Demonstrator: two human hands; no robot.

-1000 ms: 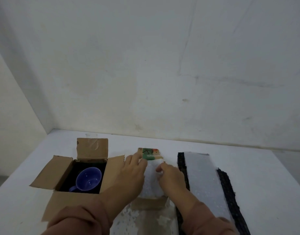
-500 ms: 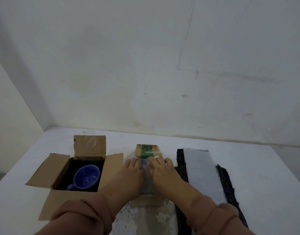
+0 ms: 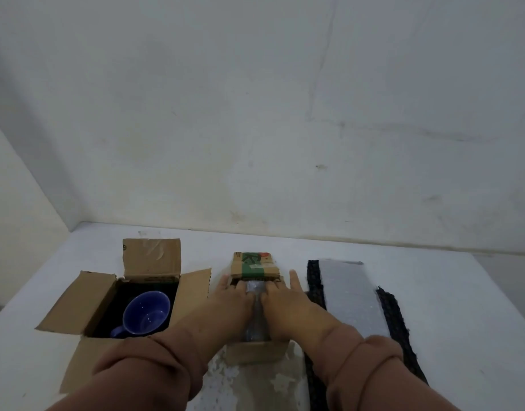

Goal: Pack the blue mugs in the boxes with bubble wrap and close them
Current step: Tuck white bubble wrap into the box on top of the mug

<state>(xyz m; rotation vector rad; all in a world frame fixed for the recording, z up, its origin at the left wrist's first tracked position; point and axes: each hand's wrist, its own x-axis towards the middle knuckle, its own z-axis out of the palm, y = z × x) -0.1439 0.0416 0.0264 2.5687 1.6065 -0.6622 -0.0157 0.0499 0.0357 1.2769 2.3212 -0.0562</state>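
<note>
The left hand (image 3: 234, 304) and right hand (image 3: 288, 304) lay side by side, fingers straight and slightly spread, pressing bubble wrap (image 3: 255, 317) into the middle box (image 3: 254, 264). Any mug beneath it was hidden. One blue mug (image 3: 145, 312) sat unwrapped in the left box (image 3: 86, 304). There were two boxes, neither closed. One spare bubble-wrap sheet (image 3: 348, 298) lay on a black mat (image 3: 314, 286).
</note>
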